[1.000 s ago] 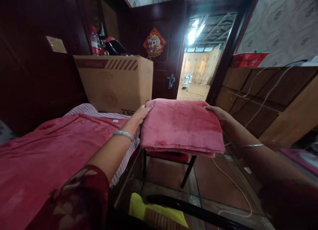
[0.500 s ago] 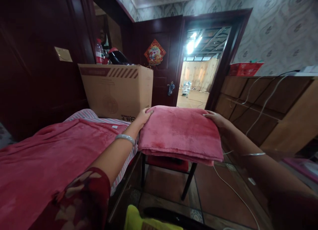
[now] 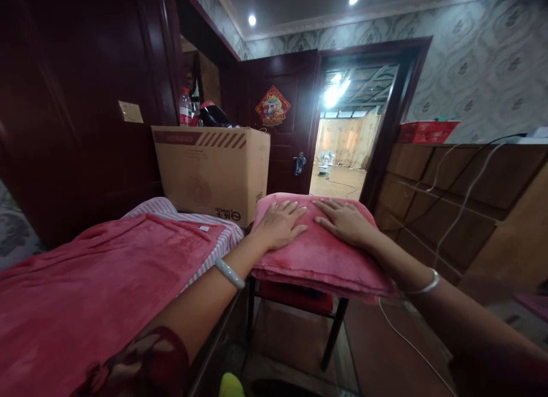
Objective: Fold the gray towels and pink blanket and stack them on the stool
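A folded pink plush blanket (image 3: 317,260) lies in a stack on a chair (image 3: 295,297) with a red seat and dark legs. My left hand (image 3: 280,223) rests flat on its top, left of the middle, fingers spread. Opposite it, my right hand (image 3: 345,220) also presses flat on the blanket with its fingers apart. Neither hand grips anything. To the left, another pink blanket (image 3: 128,271) is spread over a striped sheet (image 3: 233,231).
A large cardboard box (image 3: 205,168) stands behind the bedding, with a bottle (image 3: 185,107) on top. Wooden drawers (image 3: 466,174) line the right wall and carry a red basket (image 3: 428,132). A white cable (image 3: 411,343) runs over the floor. Beyond is an open doorway.
Both hands have moved from the blanket's far side edges inward onto its top and flattened out. The view has tilted upward a little.
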The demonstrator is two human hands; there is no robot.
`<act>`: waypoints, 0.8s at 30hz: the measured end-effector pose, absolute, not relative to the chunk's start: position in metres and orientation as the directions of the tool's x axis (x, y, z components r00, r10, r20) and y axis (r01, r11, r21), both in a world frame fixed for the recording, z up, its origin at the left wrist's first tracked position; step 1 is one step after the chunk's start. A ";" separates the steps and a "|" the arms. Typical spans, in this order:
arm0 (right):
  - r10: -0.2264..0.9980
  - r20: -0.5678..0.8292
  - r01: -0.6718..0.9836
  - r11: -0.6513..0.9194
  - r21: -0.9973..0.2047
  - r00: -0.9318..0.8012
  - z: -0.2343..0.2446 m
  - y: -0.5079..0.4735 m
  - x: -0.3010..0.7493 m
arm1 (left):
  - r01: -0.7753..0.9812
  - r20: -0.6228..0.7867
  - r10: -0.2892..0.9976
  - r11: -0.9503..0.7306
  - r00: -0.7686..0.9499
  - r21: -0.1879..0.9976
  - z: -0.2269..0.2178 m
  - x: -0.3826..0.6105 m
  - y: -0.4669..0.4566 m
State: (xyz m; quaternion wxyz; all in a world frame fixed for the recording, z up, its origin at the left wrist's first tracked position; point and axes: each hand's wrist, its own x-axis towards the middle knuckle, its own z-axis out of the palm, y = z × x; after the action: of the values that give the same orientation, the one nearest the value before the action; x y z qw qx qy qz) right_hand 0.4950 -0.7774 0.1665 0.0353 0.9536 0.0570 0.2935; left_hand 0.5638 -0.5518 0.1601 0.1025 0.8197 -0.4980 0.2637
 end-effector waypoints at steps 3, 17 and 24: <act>0.116 0.473 0.092 -0.993 0.074 0.873 0.153 -0.773 0.498 | -0.878 0.517 -0.781 -0.466 0.350 -0.110 0.147 0.568 -0.544; 0.133 0.529 0.164 -0.986 -0.011 0.838 0.147 -0.787 0.504 | -0.885 0.526 -0.783 -0.452 0.332 -0.114 0.062 0.504 -0.386; 0.221 0.695 0.269 -0.962 0.042 0.684 0.153 -0.751 0.478 | -0.259 0.351 -0.205 -0.959 0.914 0.115 0.008 0.466 -0.188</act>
State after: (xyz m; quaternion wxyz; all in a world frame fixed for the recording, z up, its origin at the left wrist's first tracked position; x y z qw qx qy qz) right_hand 0.4777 -0.7508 0.1530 -0.0317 0.9171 0.1334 0.3743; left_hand 0.4661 -0.1876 0.0083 0.0798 0.9750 -0.1189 0.1701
